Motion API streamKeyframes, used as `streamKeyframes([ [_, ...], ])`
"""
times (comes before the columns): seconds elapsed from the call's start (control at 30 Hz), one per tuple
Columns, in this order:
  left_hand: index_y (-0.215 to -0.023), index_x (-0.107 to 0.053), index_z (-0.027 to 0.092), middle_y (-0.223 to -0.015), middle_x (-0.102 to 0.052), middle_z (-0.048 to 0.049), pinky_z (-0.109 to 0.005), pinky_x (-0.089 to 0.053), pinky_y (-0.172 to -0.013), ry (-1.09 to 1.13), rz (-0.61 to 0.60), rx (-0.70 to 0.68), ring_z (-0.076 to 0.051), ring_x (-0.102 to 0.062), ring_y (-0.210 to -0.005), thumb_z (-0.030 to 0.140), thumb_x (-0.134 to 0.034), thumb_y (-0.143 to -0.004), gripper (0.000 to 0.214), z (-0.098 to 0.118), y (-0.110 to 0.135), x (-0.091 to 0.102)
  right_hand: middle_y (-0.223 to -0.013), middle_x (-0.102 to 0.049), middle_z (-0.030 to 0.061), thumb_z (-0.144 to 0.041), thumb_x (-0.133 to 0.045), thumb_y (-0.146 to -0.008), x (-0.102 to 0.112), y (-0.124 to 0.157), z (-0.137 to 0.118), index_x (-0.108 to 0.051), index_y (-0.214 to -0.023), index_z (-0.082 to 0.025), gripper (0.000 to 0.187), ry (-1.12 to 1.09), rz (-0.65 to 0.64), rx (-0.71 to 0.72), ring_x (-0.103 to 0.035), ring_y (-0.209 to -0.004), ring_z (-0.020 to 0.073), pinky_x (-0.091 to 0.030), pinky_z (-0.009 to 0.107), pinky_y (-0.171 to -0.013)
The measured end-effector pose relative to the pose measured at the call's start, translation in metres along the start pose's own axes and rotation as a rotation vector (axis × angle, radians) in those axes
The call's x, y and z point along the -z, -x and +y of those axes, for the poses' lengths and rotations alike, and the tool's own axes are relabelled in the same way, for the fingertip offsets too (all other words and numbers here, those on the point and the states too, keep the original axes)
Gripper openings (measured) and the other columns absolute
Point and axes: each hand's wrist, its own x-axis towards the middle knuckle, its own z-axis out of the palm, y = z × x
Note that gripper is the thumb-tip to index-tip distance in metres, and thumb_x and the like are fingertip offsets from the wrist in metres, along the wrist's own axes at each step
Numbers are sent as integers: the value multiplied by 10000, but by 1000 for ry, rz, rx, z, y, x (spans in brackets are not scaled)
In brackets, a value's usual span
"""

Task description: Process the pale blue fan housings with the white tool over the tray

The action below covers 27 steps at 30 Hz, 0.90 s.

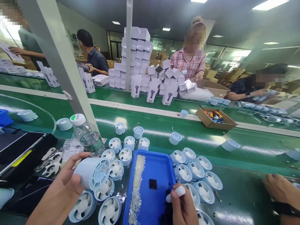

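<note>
My left hand (62, 184) is closed around a light blue fan housing (85, 172), held on its side with its spoked end and thin wires facing right. In my right hand (186, 209) is a short white cylinder (175, 193), pinched between thumb and fingers over the lower right of a blue tray (156, 153). The tray bears a strip of small clear pieces (138, 184), a black square (153, 184) and a heap of tiny black pieces (167, 207), partly hidden by my hand. Several fan housings with white blades (183, 172) stand on both sides of the tray.
A plastic bottle (90, 140) stands behind my left hand, near a grey post (62, 62). Spaced-out housings (175, 137) sit on the green conveyor belt (201, 137). Beyond are an open carton (215, 120), stacked white boxes (138, 53) and several people. Another person's hand (278, 187) rests at right.
</note>
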Motion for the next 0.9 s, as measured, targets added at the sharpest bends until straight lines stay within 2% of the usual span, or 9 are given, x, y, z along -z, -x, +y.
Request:
streamKeyframes([
  [0.13, -881, -628, 311, -912, -760, 15, -280, -592, -575, 51, -58, 30, -226, -687, -709, 478, -902, -417, 564, -4, -3, 3, -816, -565, 9, -651, -454, -871, -1, 1, -3, -550, -950, -215, 454, -25, -16, -50, -520, -746, 163, -405, 271, -745],
  [0.3, -907, -664, 243, -991, -763, -43, -274, -610, -595, 28, -101, 37, -241, -707, -720, 455, -884, -492, 516, -7, 0, 6, -840, -573, 11, -657, -440, -873, -2, 4, -4, -559, -954, -228, 452, -32, -38, -71, -530, -780, 171, -403, 269, -766],
  [0.43, -924, -713, 212, -960, -770, -56, -246, -601, -717, 102, -39, 7, -242, -708, -856, 473, -822, -604, 428, -9, 4, 2, -874, -610, 17, -599, -454, -898, -1, 6, -4, -568, -941, -238, 380, 12, -60, 35, -568, -832, 184, -421, 275, -799],
  [0.57, -1050, -707, 231, -1139, -724, -56, -287, -576, -837, 240, -32, 142, -251, -648, -1075, 362, -730, -748, 331, -10, 7, -8, -908, -639, 27, -468, -456, -941, -2, -8, -10, -575, -981, -238, 263, 25, -116, 171, -615, -854, 175, -474, 250, -745],
  [0.63, -1079, -697, 229, -1140, -720, -65, -303, -579, -840, 293, -43, 168, -241, -642, -1085, 256, -653, -818, 266, -12, 8, -18, -889, -649, 27, -396, -480, -941, -5, -19, -17, -589, -959, -227, 202, 23, -170, 269, -634, -819, 162, -499, 236, -713],
  [0.7, -1038, -707, 195, -1063, -740, -89, -304, -596, -791, 309, -18, 151, -243, -669, -1018, 154, -623, -822, 236, -16, 10, -30, -850, -652, 27, -346, -528, -920, -10, -25, -27, -606, -916, -216, 152, 16, -217, 331, -645, -772, 158, -520, 234, -677],
  [0.73, -1014, -713, 178, -1016, -748, -97, -303, -601, -764, 309, -5, 145, -247, -680, -983, 121, -636, -803, 232, -18, 11, -35, -854, -652, 28, -322, -550, -911, -14, -26, -34, -611, -913, -216, 122, -14, -196, 332, -653, -778, 161, -529, 233, -661],
  [0.8, -981, -722, 168, -938, -756, -90, -280, -600, -729, 302, -10, 150, -246, -688, -939, 129, -694, -769, 218, -23, 12, -44, -927, -646, 36, -279, -568, -906, -19, -21, -48, -606, -972, -230, 90, -167, -61, 326, -672, -828, 172, -551, 244, -666],
  [0.9, -985, -727, 204, -916, -752, -55, -260, -573, -770, 267, -112, 122, -228, -674, -951, 249, -763, -746, 246, -28, 14, -54, -977, -637, 37, -235, -558, -917, -21, -11, -70, -573, -1050, -254, 136, -461, 66, 359, -693, -785, 168, -581, 281, -669],
])
